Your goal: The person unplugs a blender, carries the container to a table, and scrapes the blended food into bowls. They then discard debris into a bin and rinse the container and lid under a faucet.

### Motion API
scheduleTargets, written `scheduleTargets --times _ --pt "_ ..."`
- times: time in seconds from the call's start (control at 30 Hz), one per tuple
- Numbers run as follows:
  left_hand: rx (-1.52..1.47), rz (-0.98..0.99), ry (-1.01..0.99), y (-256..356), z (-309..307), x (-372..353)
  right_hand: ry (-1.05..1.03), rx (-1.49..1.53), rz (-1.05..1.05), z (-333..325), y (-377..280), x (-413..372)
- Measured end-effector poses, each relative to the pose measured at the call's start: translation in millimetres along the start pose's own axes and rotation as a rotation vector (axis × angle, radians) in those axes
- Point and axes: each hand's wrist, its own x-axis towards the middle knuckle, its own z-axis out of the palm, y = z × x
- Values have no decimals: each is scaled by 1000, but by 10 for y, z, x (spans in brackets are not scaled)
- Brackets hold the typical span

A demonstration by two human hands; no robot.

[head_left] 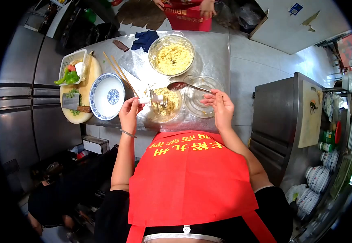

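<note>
A round white bowl with a blue patterned rim (pixel 103 95) stands on the shiny metal surface (pixel 220 48); the left grip (pixel 129 110) pinches a small white object (pixel 144 99) by a clear bowl (pixel 164 120) of yellow mixture (pixel 169 105); a long dark-bowled spoon (pixel 179 85) is held in the right grip (pixel 221 106).

From head height, one camera looks down onto the metal table (pixel 211 52).
</note>
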Motion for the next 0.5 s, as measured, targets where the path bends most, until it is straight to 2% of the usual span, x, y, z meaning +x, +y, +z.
scheduleTargets --times 0.03,0.07,0.17,0.23,0.27,0.33,0.47,0.5 --pt "84 96 -20 18 18 -18 -45 38 2 -25 -5 -30" --pt "83 96 -18 48 49 -35 -92 75 5 -40 -8 -54" --pt "198 192 -12 95 129 -68 -125 52 16 -20 -45 -129" --pt "367 360 18 95 159 -53 -136 57 21 -17 -51 -142" --pt "367 359 18 137 188 -60 -145 63 25 -21 -52 -147" --pt "680 571 5 250 235 -79 -183 59 68 -36 -27 -154" --pt "802 604 -47 240 264 -16 -242 25 164 -60 30 -187" --pt "815 680 -72 233 281 3 -245 26 163 -44 23 -181"
